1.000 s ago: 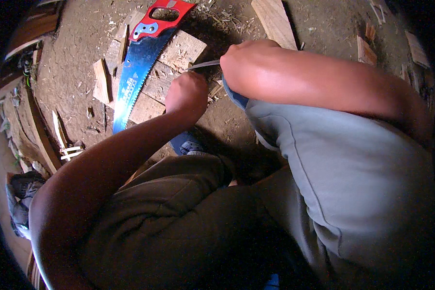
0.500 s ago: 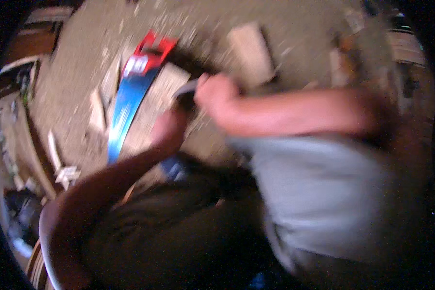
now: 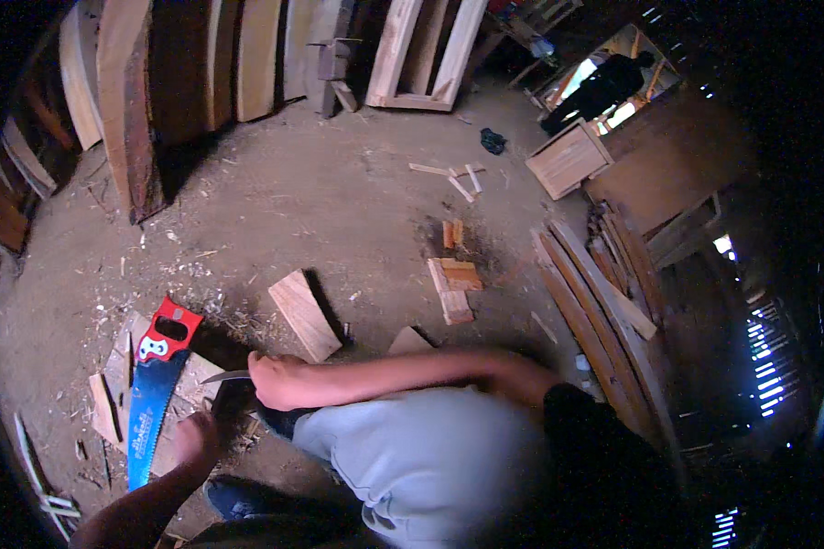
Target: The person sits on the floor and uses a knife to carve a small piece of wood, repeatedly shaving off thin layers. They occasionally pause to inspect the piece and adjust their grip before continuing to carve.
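Observation:
My right hand [image 3: 282, 382] is closed round a tool whose handle is hidden in the fist. A thin, slightly curved metal blade [image 3: 226, 376], like a knife's, points left from it. Just below and to the left is my left hand [image 3: 195, 437], its fingers curled by something dark between the hands that I cannot make out. Under and beside the left hand lies a pale board [image 3: 197, 378] on the ground. A handsaw [image 3: 153, 400] with a red handle and blue blade lies left of both hands, teeth facing the left hand.
A cut wood block [image 3: 304, 314] lies beyond my right hand, with offcuts [image 3: 450, 291] farther right. Long planks [image 3: 595, 311] lie along the right side. Thick slabs [image 3: 124, 101] stand at the back left, beside a wooden frame [image 3: 426, 55]. A dark-clad person [image 3: 604, 90] is at the far right opening.
The view has swung up, bringing the far side of the room in and shifting the hands and saw lower left. Both hands remain close together, with the blade still in the right.

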Demonstrator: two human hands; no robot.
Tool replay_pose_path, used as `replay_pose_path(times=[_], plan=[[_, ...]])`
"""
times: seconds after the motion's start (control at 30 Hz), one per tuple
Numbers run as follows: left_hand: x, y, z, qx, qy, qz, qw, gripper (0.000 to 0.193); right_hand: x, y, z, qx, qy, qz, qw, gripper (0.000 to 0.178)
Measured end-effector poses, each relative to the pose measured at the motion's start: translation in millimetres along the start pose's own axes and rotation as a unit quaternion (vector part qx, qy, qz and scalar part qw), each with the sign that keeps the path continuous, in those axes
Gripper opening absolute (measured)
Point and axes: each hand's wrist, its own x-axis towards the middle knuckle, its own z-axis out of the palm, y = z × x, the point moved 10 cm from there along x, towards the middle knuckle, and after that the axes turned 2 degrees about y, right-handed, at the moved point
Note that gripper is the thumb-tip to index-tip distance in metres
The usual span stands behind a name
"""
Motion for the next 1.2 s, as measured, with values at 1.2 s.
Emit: replay_pose_path(times=[1.2], plan=[[14,14,17,0.158,-0.071,0.124,0.977,0.028,-19,-70,-16,-0.184,-0.159,-0.223,0.944,0.017]])
